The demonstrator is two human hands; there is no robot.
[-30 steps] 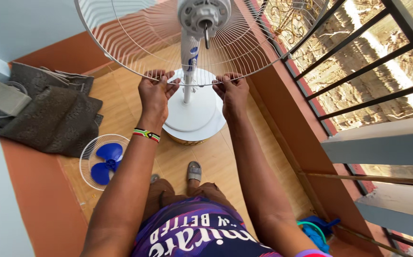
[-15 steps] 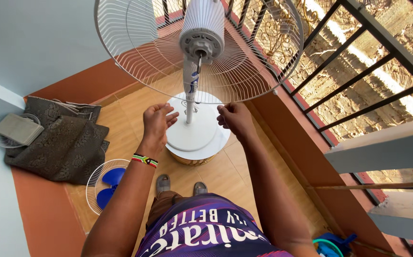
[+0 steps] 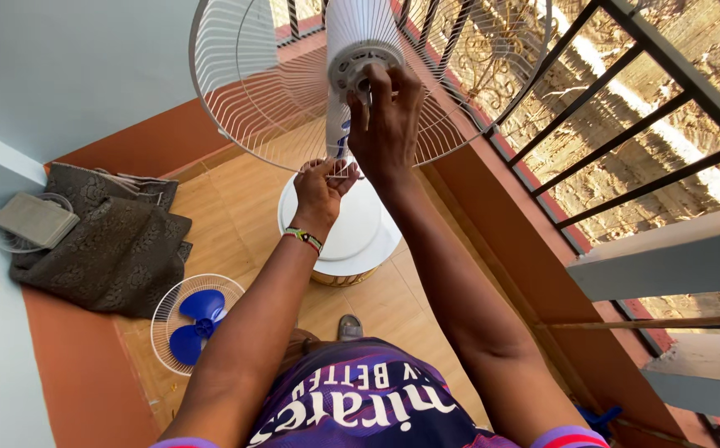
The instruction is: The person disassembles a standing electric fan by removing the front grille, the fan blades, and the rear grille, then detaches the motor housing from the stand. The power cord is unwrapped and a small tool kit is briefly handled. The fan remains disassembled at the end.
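**Gripping a fan guard, fingers at the hub**

Holding the lower rim of the round white wire fan guard, the left hand is curled closed around the wires. The right hand reaches higher, fingers half-curled and touching the grey motor hub at the guard's centre; whether they pinch anything is hidden by the hand. The guard's top is cut off. Below stands the white round fan base; a blue fan blade lies in another guard on the floor.
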